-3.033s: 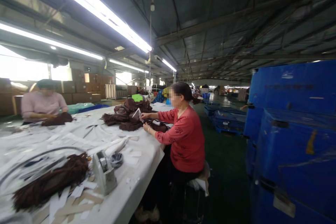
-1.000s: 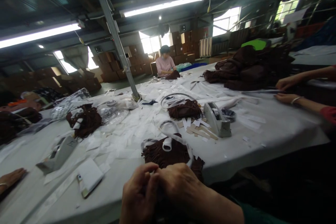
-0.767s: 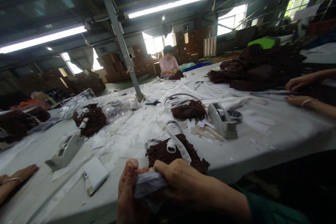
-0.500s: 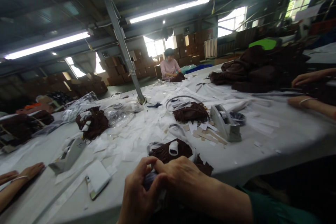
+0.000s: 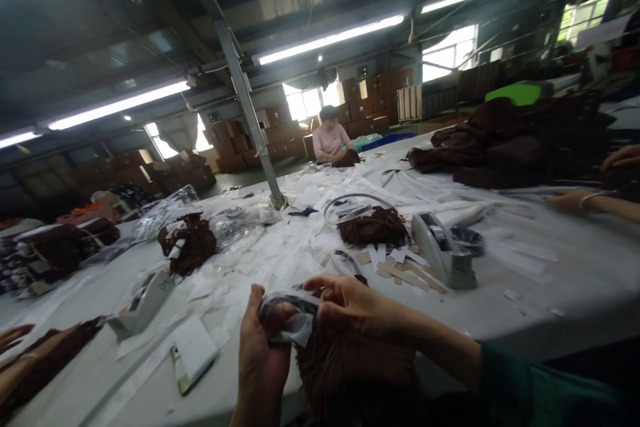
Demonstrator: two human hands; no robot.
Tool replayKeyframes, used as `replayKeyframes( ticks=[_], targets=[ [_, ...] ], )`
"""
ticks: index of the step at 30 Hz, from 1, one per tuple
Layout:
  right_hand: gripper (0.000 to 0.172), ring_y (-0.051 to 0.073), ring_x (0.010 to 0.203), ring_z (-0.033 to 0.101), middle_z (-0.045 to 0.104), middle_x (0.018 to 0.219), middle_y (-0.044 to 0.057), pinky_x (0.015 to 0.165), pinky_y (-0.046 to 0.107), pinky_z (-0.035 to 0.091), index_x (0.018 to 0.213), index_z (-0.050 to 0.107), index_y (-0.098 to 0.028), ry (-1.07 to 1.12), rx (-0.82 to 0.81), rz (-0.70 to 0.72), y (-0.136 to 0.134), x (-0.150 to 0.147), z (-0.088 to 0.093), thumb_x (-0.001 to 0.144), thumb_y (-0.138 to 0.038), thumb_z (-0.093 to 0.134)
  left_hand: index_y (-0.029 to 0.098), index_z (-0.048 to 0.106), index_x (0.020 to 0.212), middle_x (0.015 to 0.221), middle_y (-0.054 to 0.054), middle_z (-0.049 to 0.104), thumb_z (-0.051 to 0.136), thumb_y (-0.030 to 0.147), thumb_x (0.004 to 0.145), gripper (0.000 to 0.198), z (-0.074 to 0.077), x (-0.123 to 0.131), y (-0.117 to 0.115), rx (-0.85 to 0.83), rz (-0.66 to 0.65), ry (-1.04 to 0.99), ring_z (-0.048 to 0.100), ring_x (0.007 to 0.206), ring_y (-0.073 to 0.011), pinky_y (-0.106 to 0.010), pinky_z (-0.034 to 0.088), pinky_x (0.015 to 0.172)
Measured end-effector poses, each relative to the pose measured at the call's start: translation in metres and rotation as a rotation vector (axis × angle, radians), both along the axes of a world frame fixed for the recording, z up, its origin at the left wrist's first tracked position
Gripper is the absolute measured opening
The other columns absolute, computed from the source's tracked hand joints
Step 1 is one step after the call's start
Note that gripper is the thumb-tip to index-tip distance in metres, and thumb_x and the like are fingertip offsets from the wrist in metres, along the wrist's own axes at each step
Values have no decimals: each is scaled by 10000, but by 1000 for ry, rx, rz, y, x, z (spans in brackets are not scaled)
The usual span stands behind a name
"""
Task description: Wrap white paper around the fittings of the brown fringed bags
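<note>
My left hand (image 5: 264,347) is closed around one side of a dark looped strap in thin translucent wrap (image 5: 299,328). From the other side, the fingers of my right hand (image 5: 345,303) pinch the same wrapped strap near its top. Just under both hands lies a dark brown fringed bag (image 5: 355,367), at the table's near edge. Whether the strap is joined to this bag is hidden by my hands.
A grey tape dispenser (image 5: 443,253) stands right of centre, another tape dispenser (image 5: 143,303) to the left. Near them are a brown fringed bundle (image 5: 373,227), a white pad (image 5: 195,350) and paper scraps. Co-workers' hands reach in at both sides; a metal post (image 5: 250,113) rises behind.
My hands have come slightly apart, showing the wrapped loop between them. The fringed bag now sits nearer to me, below my hands. At left, a co-worker's hands now have brown material by them.
</note>
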State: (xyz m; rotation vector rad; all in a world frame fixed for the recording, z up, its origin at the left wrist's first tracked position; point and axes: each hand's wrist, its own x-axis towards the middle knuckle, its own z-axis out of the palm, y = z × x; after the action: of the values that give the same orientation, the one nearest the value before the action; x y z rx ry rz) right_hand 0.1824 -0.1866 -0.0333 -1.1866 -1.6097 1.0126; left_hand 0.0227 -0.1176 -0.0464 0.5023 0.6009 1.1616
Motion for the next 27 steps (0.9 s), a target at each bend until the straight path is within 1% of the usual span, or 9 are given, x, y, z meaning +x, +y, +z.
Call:
replayKeyframes(
  ticks=[2, 4, 8, 10, 13, 19, 21, 24, 27],
  targets=[
    [603, 212, 860, 574, 608, 926, 62, 756, 329, 478, 1138, 543, -163, -150, 259, -269, -7, -6, -11, 740, -597, 675, 167, 482, 674, 473, 75, 502, 697, 262, 776, 257, -4, -1, 5, -2, 39, -63, 474, 396, -72, -185, 452, 455],
    [460, 240, 926, 568, 610, 954, 75, 837, 371, 462, 1011, 599, -181, -312, 516, -517, -13, -18, -22, 756, -554, 686, 172, 498, 725, 521, 75, 522, 711, 276, 768, 241, -7, 0, 4, 31, 129, -46, 497, 431, -73, -176, 452, 460],
    [207, 180, 771, 589, 615, 843, 47, 694, 282, 489, 990, 590, -180, -319, 662, -693, -13, -47, -41, 919, -368, 540, 186, 527, 795, 609, 84, 546, 782, 318, 690, 306, -9, 11, -11, 141, 229, 57, 554, 487, -80, -173, 487, 485],
    [148, 169, 740, 583, 610, 819, 50, 665, 267, 482, 987, 581, -159, -357, 697, -707, -8, -55, -45, 954, -244, 465, 183, 535, 780, 642, 81, 561, 808, 324, 652, 333, -8, 13, -17, 176, 241, 75, 568, 511, -76, -169, 507, 512],
    [191, 181, 708, 546, 587, 786, 61, 622, 280, 452, 970, 589, -128, -597, 758, -581, -4, -55, -45, 937, -123, 401, 182, 548, 771, 638, 85, 558, 838, 321, 610, 359, -9, 8, -18, 196, 223, 85, 550, 508, -61, -149, 505, 516],
    [222, 188, 667, 481, 566, 779, 66, 613, 323, 400, 980, 589, -98, -874, 907, -418, -18, -55, -35, 893, -80, 386, 184, 541, 754, 613, 81, 531, 840, 332, 605, 365, -11, 0, -10, 192, 155, 134, 523, 479, -64, -144, 474, 462],
    [226, 178, 659, 480, 565, 773, 58, 616, 315, 389, 986, 594, -110, -858, 928, -453, -20, -57, -33, 901, -89, 385, 189, 541, 764, 598, 81, 531, 844, 335, 598, 375, -11, 2, -13, 177, 149, 140, 520, 469, -69, -144, 461, 442],
    [205, 154, 646, 485, 540, 720, 28, 583, 267, 369, 822, 589, -156, -709, 824, -607, -17, -56, -35, 874, -49, 423, 190, 527, 762, 580, 70, 558, 823, 344, 639, 356, -12, 4, -22, 216, 60, 102, 523, 465, -71, -147, 462, 455],
    [195, 130, 637, 497, 513, 680, -7, 568, 225, 372, 716, 546, -184, -548, 724, -610, -13, -51, -39, 863, -63, 504, 183, 535, 767, 606, 43, 608, 829, 371, 629, 374, -16, 4, -29, 219, 20, 94, 577, 509, -97, -155, 482, 478]
  ],
)
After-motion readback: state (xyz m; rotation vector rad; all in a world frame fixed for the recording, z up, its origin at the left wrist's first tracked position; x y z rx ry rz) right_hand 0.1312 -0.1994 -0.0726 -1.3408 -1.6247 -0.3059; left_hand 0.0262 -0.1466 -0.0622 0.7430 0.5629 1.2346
